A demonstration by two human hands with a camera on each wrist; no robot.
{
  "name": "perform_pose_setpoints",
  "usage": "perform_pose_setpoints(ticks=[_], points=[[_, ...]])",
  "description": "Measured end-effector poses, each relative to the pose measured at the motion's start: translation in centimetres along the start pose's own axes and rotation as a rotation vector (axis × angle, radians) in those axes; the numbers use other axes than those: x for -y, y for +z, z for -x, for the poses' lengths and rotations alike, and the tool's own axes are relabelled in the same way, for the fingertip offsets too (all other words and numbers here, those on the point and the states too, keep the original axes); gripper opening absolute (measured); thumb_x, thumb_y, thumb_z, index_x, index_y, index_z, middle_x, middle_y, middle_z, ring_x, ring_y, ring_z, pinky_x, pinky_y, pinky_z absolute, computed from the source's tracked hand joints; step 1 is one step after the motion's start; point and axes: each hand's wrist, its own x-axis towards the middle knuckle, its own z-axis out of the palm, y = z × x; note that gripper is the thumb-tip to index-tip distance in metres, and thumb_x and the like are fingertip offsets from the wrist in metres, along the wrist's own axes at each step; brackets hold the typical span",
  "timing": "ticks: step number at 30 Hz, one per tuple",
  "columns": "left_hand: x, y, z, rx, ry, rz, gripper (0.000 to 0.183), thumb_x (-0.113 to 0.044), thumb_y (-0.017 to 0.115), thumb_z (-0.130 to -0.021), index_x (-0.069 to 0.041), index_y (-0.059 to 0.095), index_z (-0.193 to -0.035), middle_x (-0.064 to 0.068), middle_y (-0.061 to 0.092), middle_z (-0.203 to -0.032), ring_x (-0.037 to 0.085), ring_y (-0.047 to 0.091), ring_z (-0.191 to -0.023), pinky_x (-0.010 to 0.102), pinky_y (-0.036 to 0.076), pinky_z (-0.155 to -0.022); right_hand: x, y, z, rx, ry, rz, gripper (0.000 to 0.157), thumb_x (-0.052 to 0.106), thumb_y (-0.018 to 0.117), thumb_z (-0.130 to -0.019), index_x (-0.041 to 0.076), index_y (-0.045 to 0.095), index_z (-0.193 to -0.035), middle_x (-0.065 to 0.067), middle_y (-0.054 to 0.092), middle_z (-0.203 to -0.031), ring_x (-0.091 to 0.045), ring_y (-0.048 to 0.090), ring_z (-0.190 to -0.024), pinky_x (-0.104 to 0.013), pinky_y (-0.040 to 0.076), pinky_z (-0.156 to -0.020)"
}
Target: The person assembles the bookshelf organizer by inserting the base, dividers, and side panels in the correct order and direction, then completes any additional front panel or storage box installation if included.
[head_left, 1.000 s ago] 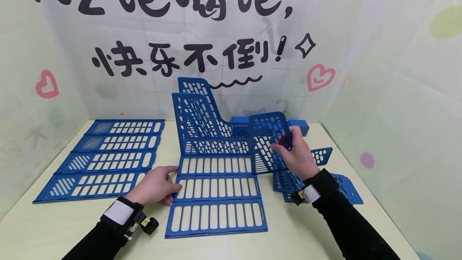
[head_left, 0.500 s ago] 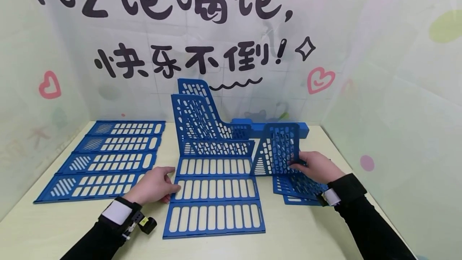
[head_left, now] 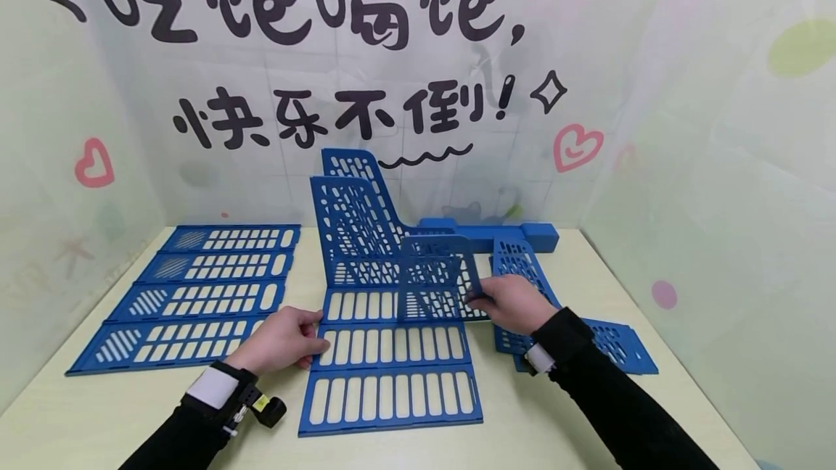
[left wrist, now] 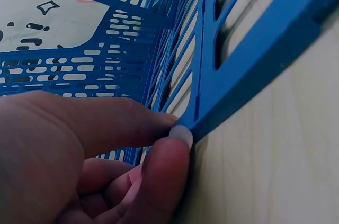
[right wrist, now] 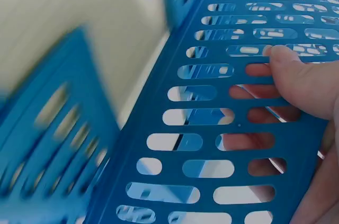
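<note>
My left hand [head_left: 282, 339] pinches the left edge of the flat blue slotted base [head_left: 392, 368], thumb against fingers in the left wrist view. My right hand [head_left: 519, 303] grips a perforated blue file-rack panel [right wrist: 209, 139] by its right edge. Its thumb lies on the near face, and its fingers show through the slots behind. In the head view this panel stands upright over the right part of the base's third section. Upright perforated side panels [head_left: 359, 227] with tall left ends rise at the back of the base.
On the left, several joined blue panels [head_left: 171, 314] lie flat. Loose perforated panels [head_left: 614, 347] lie at right, with another perforated piece [head_left: 522, 267] standing tilted behind them. A solid blue bar [head_left: 483, 238] lies by the back wall [head_left: 405, 198].
My right hand first went right, turning the held panel, then came back left, bringing the panel over the base. A tilted perforated piece now shows at right. My left hand stays on the edge.
</note>
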Motion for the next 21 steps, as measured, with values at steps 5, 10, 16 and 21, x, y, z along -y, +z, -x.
perform_pose_setpoints(ticks=[5, 10, 16, 21], points=[[0.1, 0.3, 0.1, 0.005, -0.007, 0.019, 0.067, -0.01, 0.081, -0.098, 0.013, 0.053, -0.154, 0.005, 0.06, -0.073, 0.018, 0.065, -0.061, 0.029, 0.052, -0.056, 1.7, 1.0, -1.7, -0.015, -0.026, -0.013, 0.009, 0.019, 0.074, -0.106, 0.011, 0.078, -0.107, 0.0, 0.081, -0.095, -0.002, 0.056, -0.07, -0.023, 0.044, -0.066], [0.1, 0.5, 0.1, 0.023, -0.038, 0.047, 0.07, -0.008, 0.082, -0.097, 0.012, 0.051, -0.156, 0.007, 0.064, -0.077, 0.018, 0.068, -0.063, 0.028, 0.053, -0.059, 1.5, 0.9, -1.2, 0.033, 0.01, 0.022, 0.009, 0.021, 0.073, -0.107, 0.014, 0.075, -0.112, 0.004, 0.076, -0.096, -0.003, 0.054, -0.073, -0.024, 0.044, -0.068], [-0.6, 0.6, 0.1, 0.024, -0.039, 0.012, 0.062, -0.009, 0.084, -0.095, 0.01, 0.061, -0.149, 0.007, 0.065, -0.077, 0.019, 0.067, -0.064, 0.028, 0.047, -0.06, -0.4, 0.0, 0.6, 0.026, -0.036, 0.092, 0.004, 0.015, 0.07, -0.108, 0.015, 0.068, -0.105, 0.005, 0.069, -0.091, -0.006, 0.052, -0.077, -0.027, 0.043, -0.074], [-0.2, 0.2, 0.0, 0.019, -0.022, 0.024, 0.048, -0.008, 0.085, -0.094, 0.007, 0.072, -0.138, 0.006, 0.063, -0.073, 0.019, 0.066, -0.065, 0.027, 0.046, -0.059, 0.2, 0.5, -0.4, -0.005, -0.078, 0.091, 0.014, 0.01, 0.071, -0.107, 0.016, 0.063, -0.096, 0.005, 0.068, -0.087, -0.008, 0.053, -0.074, -0.027, 0.042, -0.072]])
